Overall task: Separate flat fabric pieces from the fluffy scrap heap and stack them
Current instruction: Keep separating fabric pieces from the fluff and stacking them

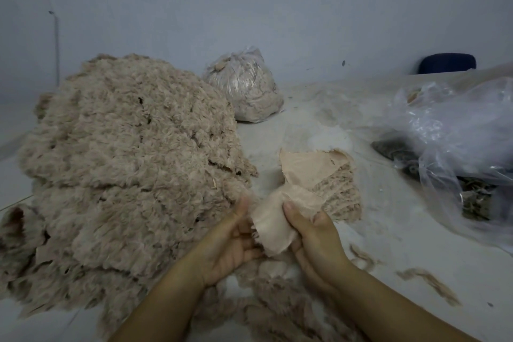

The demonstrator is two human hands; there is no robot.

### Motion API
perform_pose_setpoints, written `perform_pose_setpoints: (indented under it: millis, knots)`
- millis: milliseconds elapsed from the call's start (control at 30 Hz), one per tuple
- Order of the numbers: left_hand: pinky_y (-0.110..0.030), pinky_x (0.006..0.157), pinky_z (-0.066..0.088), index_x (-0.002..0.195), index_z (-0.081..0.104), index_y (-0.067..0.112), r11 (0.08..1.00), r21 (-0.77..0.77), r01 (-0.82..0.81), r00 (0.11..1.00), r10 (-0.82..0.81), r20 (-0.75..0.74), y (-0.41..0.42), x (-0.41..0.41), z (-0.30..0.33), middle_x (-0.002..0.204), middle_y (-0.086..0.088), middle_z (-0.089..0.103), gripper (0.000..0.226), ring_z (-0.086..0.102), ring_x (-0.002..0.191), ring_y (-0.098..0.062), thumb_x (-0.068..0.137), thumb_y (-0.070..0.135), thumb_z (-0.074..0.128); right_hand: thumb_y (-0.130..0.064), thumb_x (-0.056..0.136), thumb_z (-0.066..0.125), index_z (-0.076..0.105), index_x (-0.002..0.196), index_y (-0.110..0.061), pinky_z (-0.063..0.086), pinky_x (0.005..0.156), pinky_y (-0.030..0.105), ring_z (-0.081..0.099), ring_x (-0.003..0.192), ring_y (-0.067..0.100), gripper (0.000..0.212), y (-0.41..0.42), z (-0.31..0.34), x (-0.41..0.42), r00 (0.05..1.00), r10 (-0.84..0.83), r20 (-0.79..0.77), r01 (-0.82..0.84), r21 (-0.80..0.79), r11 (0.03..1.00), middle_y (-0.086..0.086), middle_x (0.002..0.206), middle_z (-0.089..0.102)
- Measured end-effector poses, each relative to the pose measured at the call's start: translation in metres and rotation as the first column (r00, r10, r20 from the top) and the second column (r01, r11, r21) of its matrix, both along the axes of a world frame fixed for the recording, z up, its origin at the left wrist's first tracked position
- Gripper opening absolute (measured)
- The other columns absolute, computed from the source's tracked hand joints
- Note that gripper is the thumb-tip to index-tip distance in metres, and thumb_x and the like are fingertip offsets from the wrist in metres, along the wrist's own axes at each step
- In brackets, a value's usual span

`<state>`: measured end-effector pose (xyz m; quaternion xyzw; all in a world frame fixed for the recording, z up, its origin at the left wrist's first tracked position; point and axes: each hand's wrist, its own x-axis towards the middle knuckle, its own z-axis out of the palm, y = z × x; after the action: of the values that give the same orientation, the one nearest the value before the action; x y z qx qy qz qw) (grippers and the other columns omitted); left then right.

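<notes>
Spreading well beyond the left fingers, the fluffy heap (125,175) dominates the table (388,244), seemingly stacked in layers so pieces can be drawn off its near edge. Past the right fingers lies a crumpled clear bag (458,133) over dark scraps I cannot identify, and far beyond the fingertips stands a tied bag (244,86) of similar fluff. Between both hands is the fabric piece (311,186), its smooth backing turned up and fluffy side showing at the far right, probably held up to judge whether it counts as flat. The right hand (316,239) pinches it, thumb on top and fingers curled beneath; the left hand (236,241) cups its near edge, thumb raised, fingers loosely curled under the cloth. How the lower fingers grip is hidden by fabric. More fluff (277,300) lies under the wrists, cut off below.
</notes>
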<state>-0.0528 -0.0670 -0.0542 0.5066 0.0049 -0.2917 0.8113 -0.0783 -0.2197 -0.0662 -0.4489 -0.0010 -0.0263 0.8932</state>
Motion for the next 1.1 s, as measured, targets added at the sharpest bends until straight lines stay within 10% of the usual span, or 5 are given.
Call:
perform_pose_setpoints:
  millis: [300,500,633,867,1100]
  knots:
    - [-0.042,0.090,0.053,0.118,0.059,-0.005,0.979,-0.098,-0.179,0.983,0.183,0.030,-0.011,0.001,-0.004,0.116,-0.027,0.063,0.040,0.061,0.110,-0.036,0.085,0.018,0.058,-0.007,0.078,0.069,0.057,0.118,0.004,0.050,0.097,0.045,0.065,0.106,0.035,0.043,0.004,-0.003,-0.006,0.990,0.140,-0.013,-0.140,-0.179,0.974,0.022,0.111,0.068]
    - [-0.029,0.063,0.058,0.098,0.066,0.002,0.934,0.022,-0.356,0.902,0.336,0.272,-0.015,-0.003,-0.006,0.090,-0.019,0.072,0.029,0.071,0.078,-0.026,0.079,0.023,0.061,-0.037,0.080,0.060,0.052,0.086,-0.007,0.041,0.043,0.018,0.051,0.046,0.005,0.032,0.005,-0.001,-0.008,0.994,0.105,-0.019,-0.106,-0.318,0.942,-0.004,0.055,0.056]
    - [-0.040,0.075,0.058,0.102,0.068,0.004,0.910,0.079,-0.406,0.868,0.357,0.346,-0.015,-0.004,-0.006,0.095,-0.020,0.072,0.032,0.069,0.086,-0.033,0.089,0.031,0.058,-0.028,0.090,0.057,0.047,0.071,-0.014,0.040,0.050,0.016,0.046,0.050,-0.001,0.025,0.008,-0.004,-0.008,0.994,0.042,0.100,0.015,-0.509,0.861,-0.013,0.053,0.051]
    - [-0.024,0.057,0.055,0.085,0.065,0.013,0.782,0.042,-0.622,0.741,0.571,0.353,-0.019,0.001,-0.003,0.068,-0.001,0.071,0.024,0.066,0.062,-0.013,0.097,0.024,0.048,-0.016,0.088,0.061,0.044,0.066,-0.012,0.028,0.037,0.013,0.029,0.037,0.000,0.028,0.011,0.000,-0.005,0.980,-0.116,0.163,0.176,-0.427,0.887,-0.012,0.041,0.037]
    - [-0.034,0.071,0.053,0.086,0.066,0.012,0.792,0.026,-0.610,0.755,0.572,0.321,-0.029,-0.002,-0.001,0.077,-0.006,0.071,0.025,0.065,0.073,-0.019,0.098,0.020,0.046,-0.023,0.092,0.054,0.042,0.072,-0.011,0.023,0.032,0.014,0.027,0.032,0.004,0.027,0.012,-0.002,-0.008,0.973,-0.218,0.079,0.231,-0.326,0.917,-0.007,0.040,0.036]
